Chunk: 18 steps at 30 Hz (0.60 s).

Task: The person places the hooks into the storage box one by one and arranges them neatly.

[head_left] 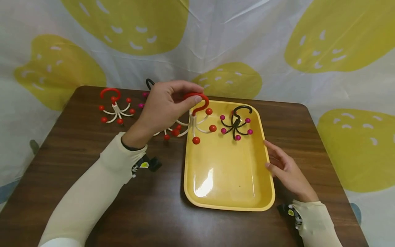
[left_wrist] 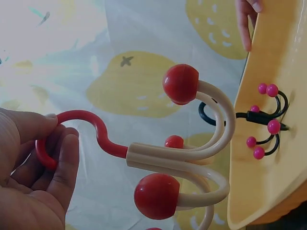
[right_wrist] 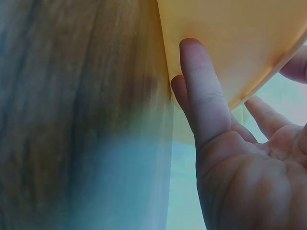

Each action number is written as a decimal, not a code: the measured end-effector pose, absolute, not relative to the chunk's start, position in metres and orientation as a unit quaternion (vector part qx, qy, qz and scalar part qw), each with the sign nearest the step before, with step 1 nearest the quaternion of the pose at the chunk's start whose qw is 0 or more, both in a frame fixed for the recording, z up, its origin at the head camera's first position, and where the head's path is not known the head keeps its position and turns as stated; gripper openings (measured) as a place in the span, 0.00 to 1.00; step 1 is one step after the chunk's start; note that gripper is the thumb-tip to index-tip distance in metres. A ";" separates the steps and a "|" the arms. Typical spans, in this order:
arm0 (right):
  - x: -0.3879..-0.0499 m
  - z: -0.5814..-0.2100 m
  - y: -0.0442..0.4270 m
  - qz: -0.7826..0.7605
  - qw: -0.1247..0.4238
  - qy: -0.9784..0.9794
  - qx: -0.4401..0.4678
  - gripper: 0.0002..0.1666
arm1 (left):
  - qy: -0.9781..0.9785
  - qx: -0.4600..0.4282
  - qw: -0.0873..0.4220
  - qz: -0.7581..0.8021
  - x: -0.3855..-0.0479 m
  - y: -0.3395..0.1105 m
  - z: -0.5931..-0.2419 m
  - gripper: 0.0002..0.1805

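My left hand [head_left: 163, 106] pinches the red hook of a white rotating hook hanger [head_left: 193, 124] between thumb and fingers. Red balls tip its curved arms, and it hangs over the far left part of a yellow tray [head_left: 228, 208]. The left wrist view shows the hanger [left_wrist: 168, 155] sideways, its red hook between thumb and fingers. Inside the tray, toward the far right, sits a black hook hanger [head_left: 236, 124] with pink balls. Beside the tray's right wall is my right hand [head_left: 287, 171]; in the right wrist view its extended fingers [right_wrist: 204, 91] touch the outer wall.
Another white hanger [head_left: 115, 109] with a red hook lies on the brown table [head_left: 148, 212] at the far left. Behind my left hand, a black hanger [head_left: 149, 82] and one more white hanger [head_left: 166, 137] are partly hidden. A lemon-patterned cloth [head_left: 216, 37] hangs behind the table.
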State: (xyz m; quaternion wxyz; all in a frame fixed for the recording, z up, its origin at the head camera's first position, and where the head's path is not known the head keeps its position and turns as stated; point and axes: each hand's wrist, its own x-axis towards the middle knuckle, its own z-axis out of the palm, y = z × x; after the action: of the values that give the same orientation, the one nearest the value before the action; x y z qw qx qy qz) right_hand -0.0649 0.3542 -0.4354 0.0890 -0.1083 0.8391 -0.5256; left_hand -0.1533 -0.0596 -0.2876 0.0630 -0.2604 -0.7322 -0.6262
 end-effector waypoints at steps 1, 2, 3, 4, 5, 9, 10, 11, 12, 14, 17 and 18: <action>-0.066 -0.435 0.355 -0.527 0.090 0.838 -0.109 0.40 | -0.731 -0.265 0.062 -0.626 -0.155 -0.057 -0.288 0.11; -0.067 -0.435 0.355 -0.528 0.090 0.837 -0.110 0.40 | -0.728 -0.267 0.059 -0.628 -0.156 -0.053 -0.288 0.11; -0.068 -0.435 0.356 -0.528 0.091 0.837 -0.111 0.40 | -0.726 -0.271 0.057 -0.629 -0.158 -0.050 -0.288 0.12; -0.068 -0.435 0.356 -0.529 0.091 0.837 -0.111 0.40 | -0.721 -0.276 0.052 -0.634 -0.158 -0.047 -0.288 0.12; -0.068 -0.435 0.356 -0.527 0.090 0.838 -0.110 0.40 | -0.719 -0.280 0.047 -0.635 -0.159 -0.044 -0.289 0.12; -0.068 -0.435 0.358 -0.519 0.090 0.844 -0.103 0.40 | -0.704 -0.299 0.029 -0.644 -0.162 -0.028 -0.291 0.12; -0.068 -0.435 0.358 -0.518 0.091 0.844 -0.102 0.40 | -0.702 -0.301 0.025 -0.645 -0.163 -0.024 -0.291 0.12; -0.068 -0.435 0.358 -0.517 0.092 0.845 -0.100 0.40 | -0.702 -0.304 0.021 -0.644 -0.164 -0.019 -0.291 0.11; -0.067 -0.435 0.358 -0.518 0.092 0.844 -0.101 0.40 | -0.699 -0.306 0.016 -0.645 -0.164 -0.015 -0.292 0.11; -0.067 -0.436 0.357 -0.521 0.093 0.842 -0.103 0.40 | -0.697 -0.312 0.007 -0.646 -0.165 -0.007 -0.293 0.11; -0.067 -0.436 0.356 -0.527 0.096 0.838 -0.106 0.40 | -0.696 -0.322 0.001 -0.642 -0.167 0.003 -0.294 0.11; -0.067 -0.436 0.356 -0.528 0.098 0.837 -0.106 0.40 | -0.696 -0.326 0.000 -0.639 -0.168 0.005 -0.294 0.11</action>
State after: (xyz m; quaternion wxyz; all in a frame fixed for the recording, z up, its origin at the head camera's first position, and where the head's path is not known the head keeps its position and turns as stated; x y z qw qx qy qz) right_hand -0.0672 0.3561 -0.4361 0.0978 -0.1060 0.8371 -0.5277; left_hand -0.1680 0.0055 -0.2944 0.0004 -0.3258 -0.6964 -0.6395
